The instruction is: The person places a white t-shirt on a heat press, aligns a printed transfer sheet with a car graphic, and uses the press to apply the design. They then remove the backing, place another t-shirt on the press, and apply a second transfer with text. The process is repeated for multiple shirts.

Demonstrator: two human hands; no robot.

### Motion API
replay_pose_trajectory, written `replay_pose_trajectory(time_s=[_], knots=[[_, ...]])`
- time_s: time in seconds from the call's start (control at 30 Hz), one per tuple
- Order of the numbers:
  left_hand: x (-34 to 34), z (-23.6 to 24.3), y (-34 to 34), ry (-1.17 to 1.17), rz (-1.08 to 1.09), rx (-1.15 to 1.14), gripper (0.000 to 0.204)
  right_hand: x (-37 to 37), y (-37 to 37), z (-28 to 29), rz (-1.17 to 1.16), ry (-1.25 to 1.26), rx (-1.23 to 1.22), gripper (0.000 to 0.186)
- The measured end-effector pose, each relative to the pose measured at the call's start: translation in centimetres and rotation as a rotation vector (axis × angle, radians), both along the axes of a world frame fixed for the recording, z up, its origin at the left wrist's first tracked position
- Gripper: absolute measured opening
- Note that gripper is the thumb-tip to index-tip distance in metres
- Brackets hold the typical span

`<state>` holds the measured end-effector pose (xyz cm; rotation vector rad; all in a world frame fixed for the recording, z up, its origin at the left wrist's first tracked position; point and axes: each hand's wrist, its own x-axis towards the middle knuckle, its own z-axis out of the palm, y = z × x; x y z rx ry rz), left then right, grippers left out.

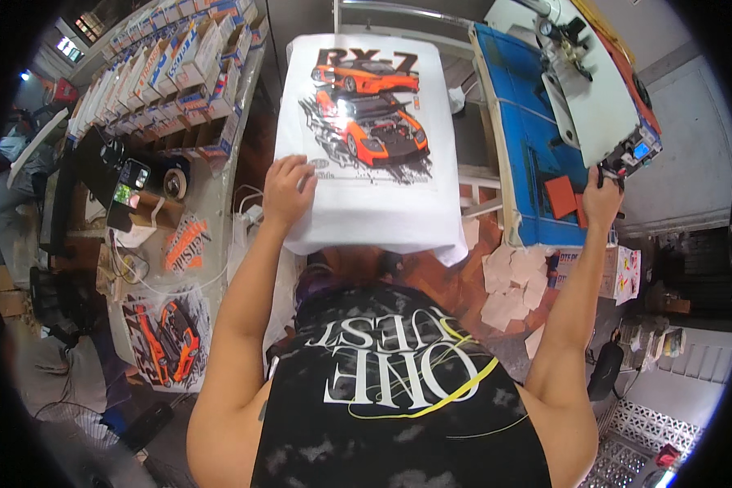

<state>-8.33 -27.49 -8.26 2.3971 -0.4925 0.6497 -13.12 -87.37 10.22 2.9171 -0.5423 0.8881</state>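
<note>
A white shirt (374,213) is spread over a flat board in front of me. It bears a print of orange and black cars (374,134), with a glossy sheet edge showing around the picture. My left hand (289,189) lies on the shirt's left edge, fingers stretched out beside the print's lower left corner. Off to the right, my right hand (603,199) is closed around a black handle at the control box (641,153) of a heat press. The press's white upper part (590,102) is swung to the right, away from the shirt.
Below the press stands a blue-topped table (516,106) with reddish-orange pads (559,198) on it. Paper pieces (512,285) litter the floor. At left, a bench carries cardboard boxes of packets (167,89), a phone (130,180) on a stand, and another car print sheet (167,337).
</note>
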Motion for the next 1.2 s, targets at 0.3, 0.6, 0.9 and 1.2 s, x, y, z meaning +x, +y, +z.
replay_pose_trajectory(time_s=[0.3, 0.6, 0.9, 1.2], knots=[[1.4, 1.0, 0.1, 0.229, 0.023, 0.186, 0.03, -0.1, 15.2, -1.0, 0.204, -0.191, -0.053, 0.035], [1.0, 3.0, 11.4, 0.964, 0.097, -0.045, 0.042, 1.0, 25.5, 1.9, 0.433, -0.411, 0.1, 0.118], [-10.8, -9.1, 15.4, 1.207, 0.317, 0.172, 0.051, 2.6, 34.6, 2.1, 0.542, -0.301, 0.109, 0.118], [-26.0, -16.0, 11.2, 1.595, 0.079, 0.129, 0.061, 3.0, 39.5, 1.5, 0.546, -0.388, 0.039, 0.117]])
